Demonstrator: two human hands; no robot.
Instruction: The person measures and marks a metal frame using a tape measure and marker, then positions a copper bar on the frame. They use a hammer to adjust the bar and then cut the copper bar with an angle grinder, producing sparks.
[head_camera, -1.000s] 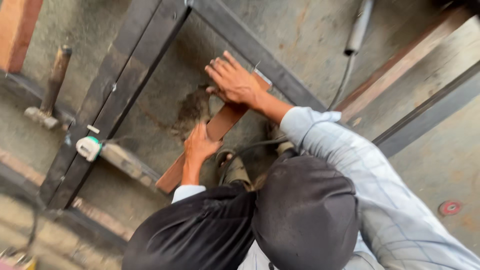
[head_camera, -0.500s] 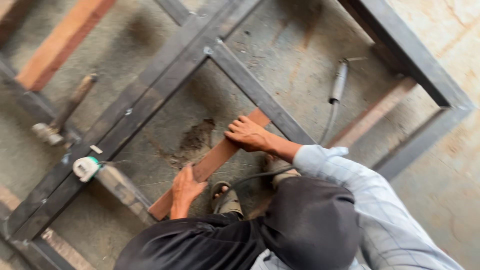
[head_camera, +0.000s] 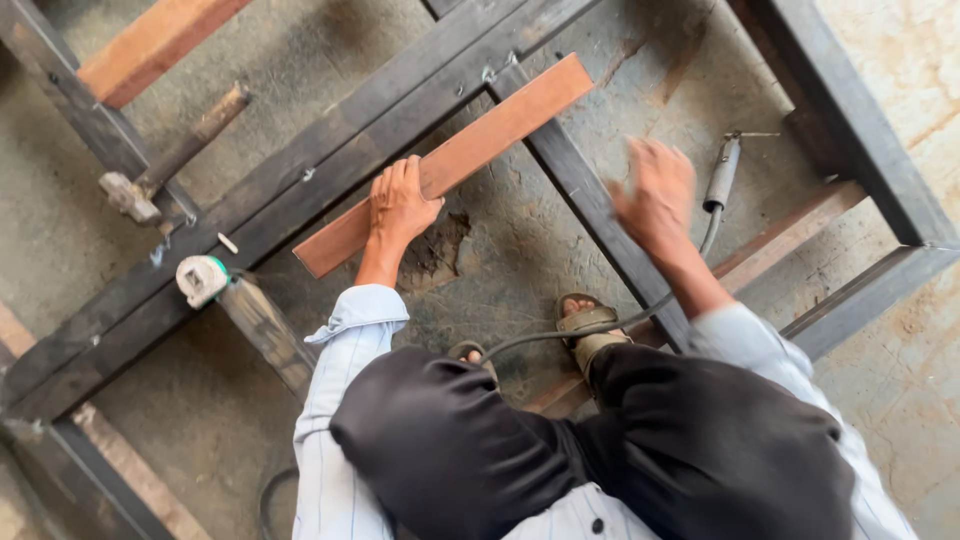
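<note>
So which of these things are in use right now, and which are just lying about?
In use:
- wooden plank, held by the left hand
- dark metal frame it rests across
- right hand, blurred, holding nothing, near the cabled tool

Lying about:
- hammer
- tape measure

concrete floor, steel frame, hammer

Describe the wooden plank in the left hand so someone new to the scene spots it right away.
Start at the dark metal frame lying on the concrete floor. At its long diagonal double bar, the left hand grips a reddish-brown wooden plank lying slantwise across the joint with the crossbar. Unlike the similar plank at top left, it lies beside the hand, over the dark steel bars.
</note>
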